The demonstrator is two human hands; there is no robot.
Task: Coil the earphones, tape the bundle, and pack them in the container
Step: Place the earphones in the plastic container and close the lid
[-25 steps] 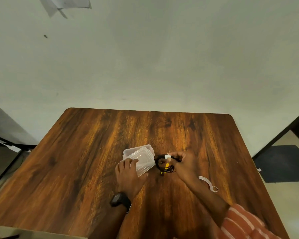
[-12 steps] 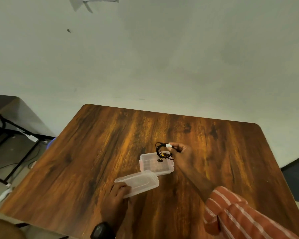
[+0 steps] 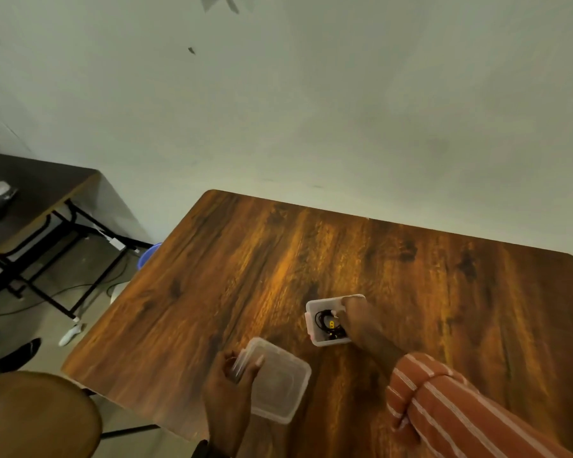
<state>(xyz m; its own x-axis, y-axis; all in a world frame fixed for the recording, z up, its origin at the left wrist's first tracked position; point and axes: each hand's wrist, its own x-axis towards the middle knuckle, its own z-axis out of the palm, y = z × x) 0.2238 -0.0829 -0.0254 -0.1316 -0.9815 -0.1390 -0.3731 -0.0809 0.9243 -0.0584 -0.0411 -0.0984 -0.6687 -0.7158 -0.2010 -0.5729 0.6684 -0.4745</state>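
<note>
A small clear plastic container (image 3: pixel 311 307) stands open on the wooden table (image 3: pixel 245 276). The coiled black earphones (image 3: pixel 326 322), with a yellow spot and a bit of white tape, lie inside it. My right hand (image 3: pixel 361 322) reaches into the container from the right, fingertips on the bundle. Whether the fingers still pinch it is hard to tell. My left hand (image 3: pixel 232 388) holds the clear lid (image 3: pixel 278 381) by its left edge, tilted just above the table's near side.
A round wooden stool seat (image 3: pixel 37 414) sits at the lower left. A second dark table (image 3: pixel 30 200) on black legs stands at the far left, with cables and shoes on the floor below. A pale wall rises behind the table.
My right hand has lowered the earphone bundle from above the container down into it. My left hand has lifted the lid off the table. The view has swung left.
</note>
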